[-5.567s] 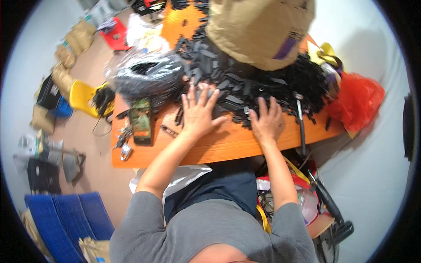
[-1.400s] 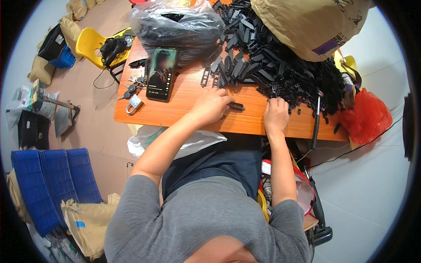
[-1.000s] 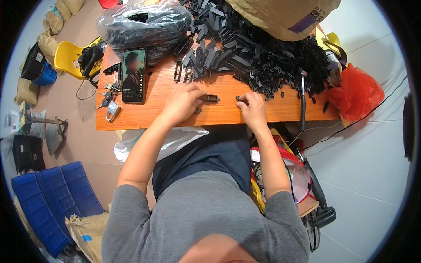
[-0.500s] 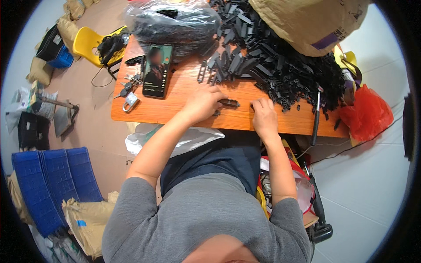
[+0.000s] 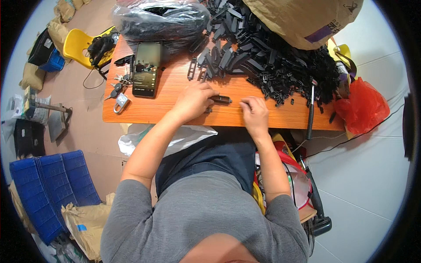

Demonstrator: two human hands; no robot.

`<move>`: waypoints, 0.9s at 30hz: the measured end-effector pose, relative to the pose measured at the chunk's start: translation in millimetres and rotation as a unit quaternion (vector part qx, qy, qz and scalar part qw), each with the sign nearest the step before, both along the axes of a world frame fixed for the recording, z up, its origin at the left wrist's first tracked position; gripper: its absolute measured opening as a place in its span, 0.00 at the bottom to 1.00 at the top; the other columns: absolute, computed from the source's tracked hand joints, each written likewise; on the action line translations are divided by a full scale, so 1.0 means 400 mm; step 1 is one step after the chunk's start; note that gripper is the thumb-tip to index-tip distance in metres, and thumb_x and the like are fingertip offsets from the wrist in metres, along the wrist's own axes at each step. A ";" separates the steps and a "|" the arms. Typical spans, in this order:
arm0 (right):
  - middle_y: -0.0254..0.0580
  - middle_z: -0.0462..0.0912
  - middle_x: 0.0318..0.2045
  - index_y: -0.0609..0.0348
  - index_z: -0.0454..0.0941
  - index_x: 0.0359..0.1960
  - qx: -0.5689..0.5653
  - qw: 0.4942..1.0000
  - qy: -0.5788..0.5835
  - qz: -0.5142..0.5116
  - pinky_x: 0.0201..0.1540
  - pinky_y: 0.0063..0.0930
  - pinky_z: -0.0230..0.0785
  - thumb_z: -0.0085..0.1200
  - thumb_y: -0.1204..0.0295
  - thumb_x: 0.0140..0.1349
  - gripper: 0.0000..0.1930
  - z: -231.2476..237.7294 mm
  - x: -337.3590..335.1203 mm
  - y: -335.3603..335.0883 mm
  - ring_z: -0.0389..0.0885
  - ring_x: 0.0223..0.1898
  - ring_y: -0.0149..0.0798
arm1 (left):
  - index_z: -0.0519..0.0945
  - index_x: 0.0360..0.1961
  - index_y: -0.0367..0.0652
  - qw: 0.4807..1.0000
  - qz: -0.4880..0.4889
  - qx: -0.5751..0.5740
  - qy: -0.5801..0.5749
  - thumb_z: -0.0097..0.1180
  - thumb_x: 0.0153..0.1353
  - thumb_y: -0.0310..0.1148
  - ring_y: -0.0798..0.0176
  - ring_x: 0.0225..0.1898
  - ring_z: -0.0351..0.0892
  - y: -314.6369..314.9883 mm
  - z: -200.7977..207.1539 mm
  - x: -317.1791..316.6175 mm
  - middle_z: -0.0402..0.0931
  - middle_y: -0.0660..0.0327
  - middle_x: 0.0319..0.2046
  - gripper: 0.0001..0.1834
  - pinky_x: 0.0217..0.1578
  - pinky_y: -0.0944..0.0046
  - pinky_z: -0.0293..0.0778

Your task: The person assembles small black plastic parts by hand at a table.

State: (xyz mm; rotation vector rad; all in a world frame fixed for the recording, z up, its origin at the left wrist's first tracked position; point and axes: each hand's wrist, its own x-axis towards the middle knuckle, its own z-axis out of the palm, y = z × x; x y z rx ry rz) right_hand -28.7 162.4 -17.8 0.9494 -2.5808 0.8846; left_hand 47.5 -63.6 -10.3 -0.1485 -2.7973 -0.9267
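Note:
At the near edge of the wooden table (image 5: pixel 175 115), my left hand (image 5: pixel 195 103) has its fingers closed on the left end of a narrow black plastic part (image 5: pixel 221 99). The part lies flat on the tabletop, its right end pointing toward my other hand. A smaller dark piece (image 5: pixel 208 111) shows just under the left fingers. To the right of the part and apart from it, my right hand (image 5: pixel 255 115) rests with fingers curled together; whatever they pinch, if anything, is too small to make out. Beyond both hands spreads a large heap of black plastic parts (image 5: pixel 245 61).
A phone (image 5: pixel 147 70) with a lit screen, keys (image 5: pixel 117 89) and a padlock (image 5: pixel 121 104) lie at the left. Behind them sits a clear plastic bag (image 5: pixel 162 24). A hammer (image 5: pixel 311 105) overhangs the right front edge, near a red bag (image 5: pixel 364 107). A paper sack (image 5: pixel 307 19) leans over the heap.
The whole view has shifted slightly, so the table appears further left. The phone's screen shows a different picture. Both hands keep nearly the same place beside the part.

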 end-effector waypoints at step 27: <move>0.38 0.79 0.34 0.56 0.80 0.31 0.012 0.980 0.016 0.200 0.39 0.36 0.71 0.64 0.74 0.53 0.05 0.013 -0.011 -0.119 0.76 0.37 0.46 | 0.86 0.42 0.47 1.000 0.013 -0.014 0.013 0.65 0.51 0.33 0.54 0.45 0.76 -0.009 0.000 0.008 0.80 0.61 0.37 0.15 0.47 0.56 0.72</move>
